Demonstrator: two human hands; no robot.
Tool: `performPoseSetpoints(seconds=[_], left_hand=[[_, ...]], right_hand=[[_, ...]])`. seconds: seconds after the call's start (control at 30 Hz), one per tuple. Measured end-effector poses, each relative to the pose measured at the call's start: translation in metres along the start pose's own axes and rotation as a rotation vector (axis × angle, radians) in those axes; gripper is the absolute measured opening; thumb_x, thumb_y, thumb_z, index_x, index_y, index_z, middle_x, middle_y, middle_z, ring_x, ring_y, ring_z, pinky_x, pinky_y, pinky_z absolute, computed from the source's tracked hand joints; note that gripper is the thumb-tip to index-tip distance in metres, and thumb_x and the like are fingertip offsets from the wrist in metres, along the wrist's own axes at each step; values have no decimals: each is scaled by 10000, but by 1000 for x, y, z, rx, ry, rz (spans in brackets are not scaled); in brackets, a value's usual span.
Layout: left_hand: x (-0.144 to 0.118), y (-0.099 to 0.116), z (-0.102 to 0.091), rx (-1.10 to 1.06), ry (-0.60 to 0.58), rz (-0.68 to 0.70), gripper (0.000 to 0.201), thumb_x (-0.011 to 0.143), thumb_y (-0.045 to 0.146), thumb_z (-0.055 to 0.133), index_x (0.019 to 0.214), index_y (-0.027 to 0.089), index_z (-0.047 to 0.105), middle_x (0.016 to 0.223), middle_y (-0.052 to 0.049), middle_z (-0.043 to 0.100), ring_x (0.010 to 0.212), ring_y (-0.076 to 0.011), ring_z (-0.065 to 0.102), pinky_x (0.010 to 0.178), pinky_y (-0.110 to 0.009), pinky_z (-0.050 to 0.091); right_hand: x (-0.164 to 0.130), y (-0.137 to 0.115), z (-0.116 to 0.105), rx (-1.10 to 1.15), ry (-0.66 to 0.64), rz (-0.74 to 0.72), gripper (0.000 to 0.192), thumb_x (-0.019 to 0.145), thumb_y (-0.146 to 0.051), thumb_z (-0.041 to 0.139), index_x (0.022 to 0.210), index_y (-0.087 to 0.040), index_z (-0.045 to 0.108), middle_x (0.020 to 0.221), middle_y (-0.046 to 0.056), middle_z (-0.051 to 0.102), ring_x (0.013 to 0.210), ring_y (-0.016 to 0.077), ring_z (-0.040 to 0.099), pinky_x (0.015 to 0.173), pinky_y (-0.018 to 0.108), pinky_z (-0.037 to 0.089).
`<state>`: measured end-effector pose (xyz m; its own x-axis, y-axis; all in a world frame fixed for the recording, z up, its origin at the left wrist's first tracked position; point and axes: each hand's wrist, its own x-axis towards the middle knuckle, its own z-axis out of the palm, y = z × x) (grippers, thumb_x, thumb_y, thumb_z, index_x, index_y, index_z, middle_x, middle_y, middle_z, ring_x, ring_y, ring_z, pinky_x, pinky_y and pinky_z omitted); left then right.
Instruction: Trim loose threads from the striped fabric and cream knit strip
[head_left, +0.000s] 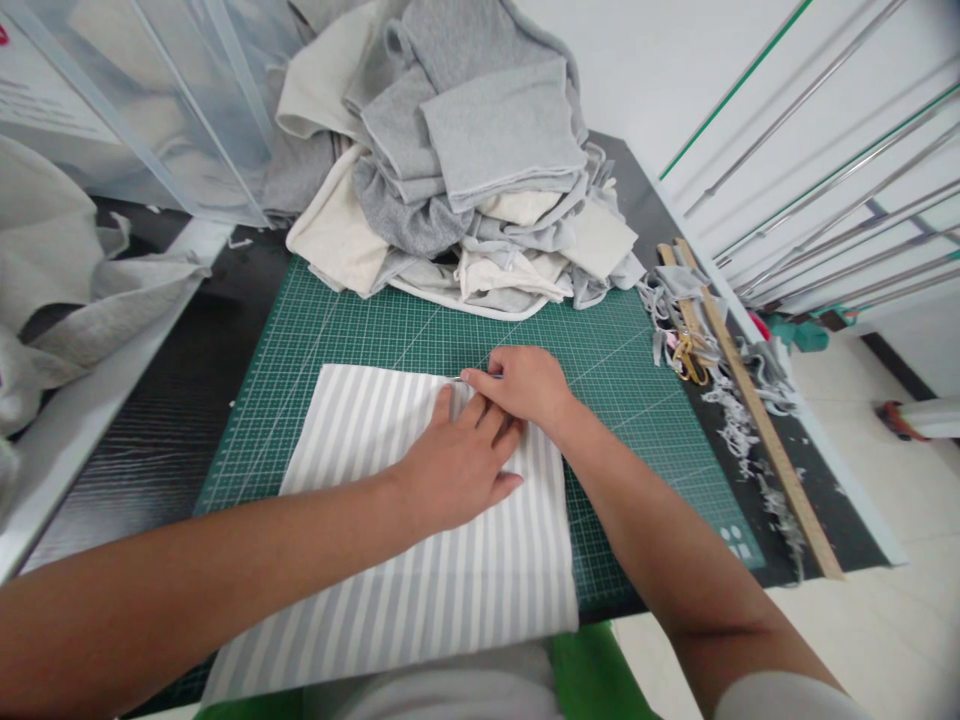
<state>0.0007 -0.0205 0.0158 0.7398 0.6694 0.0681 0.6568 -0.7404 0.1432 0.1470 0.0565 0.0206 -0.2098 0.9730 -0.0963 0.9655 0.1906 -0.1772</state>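
Note:
A grey-and-white striped cloth [420, 560] lies flat on a green cutting mat [360, 320]. My left hand [457, 460] rests palm down on the cloth near its far right corner, fingers together and spread flat. My right hand [525, 385] sits just beyond it, fingers curled, pinching the far edge of the striped cloth close to my left fingertips. Whether it holds a small tool is hidden.
A tall heap of grey and cream fabric pieces [465, 170] fills the mat's far side. Right of the mat lie scissors [686, 355], a wooden ruler [757, 420] and fabric scraps. More cloth [67, 290] sits on a shelf at left. The table edge runs along the right.

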Motion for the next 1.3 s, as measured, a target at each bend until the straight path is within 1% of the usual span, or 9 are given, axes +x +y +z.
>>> performPoseSetpoints(seconds=[0.37, 0.87, 1.17, 1.3], left_hand=[[1, 1, 2, -12, 6, -5, 591, 916, 533, 441, 1395, 186, 431, 1446, -148, 400, 1362, -371, 272, 1060, -646, 251], [0, 0, 3, 5, 2, -3, 594, 926, 540, 412, 1403, 186, 428, 1438, -142, 409, 1357, -369, 276, 1063, -645, 251], [1, 0, 4, -10, 3, -8, 590, 916, 539, 436, 1391, 190, 436, 1449, -141, 400, 1358, -369, 281, 1060, -652, 250], [1, 0, 5, -12, 7, -7, 592, 912, 540, 444, 1390, 190, 438, 1462, -143, 390, 1368, -378, 271, 1061, -659, 245]], right_hand=[[-1, 0, 0, 15, 34, 5, 524, 817, -697, 440, 671, -233, 635, 650, 4, 644, 584, 140, 500, 533, 284, 249], [0, 1, -1, 6, 7, -8, 530, 824, -683, 438, 620, -220, 594, 628, -6, 627, 547, 121, 455, 520, 275, 220], [1, -4, 0, -28, 13, 20, 533, 819, -698, 428, 672, -232, 641, 666, 9, 649, 612, 149, 519, 537, 286, 248], [-2, -7, -1, -58, -1, 28, 521, 831, -683, 429, 721, -231, 663, 712, 25, 673, 656, 165, 559, 559, 289, 284]])
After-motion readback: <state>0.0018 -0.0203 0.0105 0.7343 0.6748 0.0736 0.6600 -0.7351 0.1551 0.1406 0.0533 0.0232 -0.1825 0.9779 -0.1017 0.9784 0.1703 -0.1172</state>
